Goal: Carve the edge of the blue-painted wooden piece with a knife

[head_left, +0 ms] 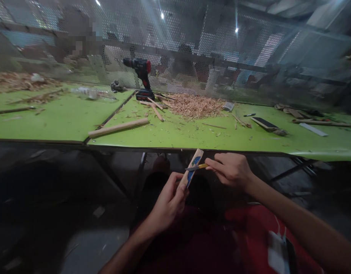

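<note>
Farthest out, beyond both hands: perforated screen [175, 72]. Nearer, just ahead of hands: green table [178, 137], with heap of shavings [197, 105]; pale stick [118, 128] and cordless drill [142, 72] ahead, to left. Left hand [171, 199] closed around lower end of wood strip [187, 177], tilted up and away, blue patch [196, 160] on face. Right hand [235, 169] pinching small knife [202, 166] by yellow handle, blade across strip, just above left fingers. Firmness of either grip: cannot tell. Judged risks: blade skidding into left thumb, from too much pressure; strip twisting, from low hold; face gouged, from steep blade angle.
</note>
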`<state>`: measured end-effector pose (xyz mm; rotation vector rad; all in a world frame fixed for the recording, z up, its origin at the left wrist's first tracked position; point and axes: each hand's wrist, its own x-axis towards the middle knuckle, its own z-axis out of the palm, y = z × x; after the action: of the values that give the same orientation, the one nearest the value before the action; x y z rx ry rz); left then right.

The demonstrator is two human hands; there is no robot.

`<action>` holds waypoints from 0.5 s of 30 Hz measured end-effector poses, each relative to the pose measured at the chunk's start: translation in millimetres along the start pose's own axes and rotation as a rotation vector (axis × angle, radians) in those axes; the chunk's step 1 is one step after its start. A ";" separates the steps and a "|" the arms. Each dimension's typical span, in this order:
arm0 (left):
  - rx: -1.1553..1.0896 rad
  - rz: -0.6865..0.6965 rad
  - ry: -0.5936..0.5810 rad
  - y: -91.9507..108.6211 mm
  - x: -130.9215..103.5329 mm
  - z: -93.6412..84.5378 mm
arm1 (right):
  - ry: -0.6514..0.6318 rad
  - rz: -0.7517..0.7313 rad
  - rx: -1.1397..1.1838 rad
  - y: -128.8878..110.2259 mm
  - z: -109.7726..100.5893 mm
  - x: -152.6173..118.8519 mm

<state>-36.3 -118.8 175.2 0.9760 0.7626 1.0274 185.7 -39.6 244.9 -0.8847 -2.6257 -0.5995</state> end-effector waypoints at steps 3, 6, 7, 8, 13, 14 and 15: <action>0.009 -0.005 -0.009 1.1 -1.9 -1.0 | 0.043 -0.051 -0.001 1.9 -2.4 0.6; 0.020 0.003 -0.014 2.0 -3.2 -1.6 | 0.059 -0.076 0.014 4.5 -4.9 1.2; 0.022 0.007 -0.018 2.1 -3.6 -1.8 | 0.063 -0.091 0.000 5.4 -5.8 1.6; 0.024 0.007 -0.023 2.2 -4.0 -2.1 | 0.072 -0.114 -0.023 6.4 -6.7 2.2; 0.020 -0.002 -0.066 2.2 -7.3 -5.1 | 0.174 -0.250 -0.093 13.1 -11.3 7.6; 0.022 -0.002 -0.074 2.5 -8.0 -5.8 | 0.190 -0.268 -0.095 14.8 -12.4 8.7; 0.024 0.000 -0.077 2.9 -8.6 -6.4 | 0.203 -0.280 -0.097 16.4 -13.6 9.7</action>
<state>-45.8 -124.4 176.1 1.0309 0.7125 0.9769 190.6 -29.4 265.3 -0.4537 -2.5682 -0.8459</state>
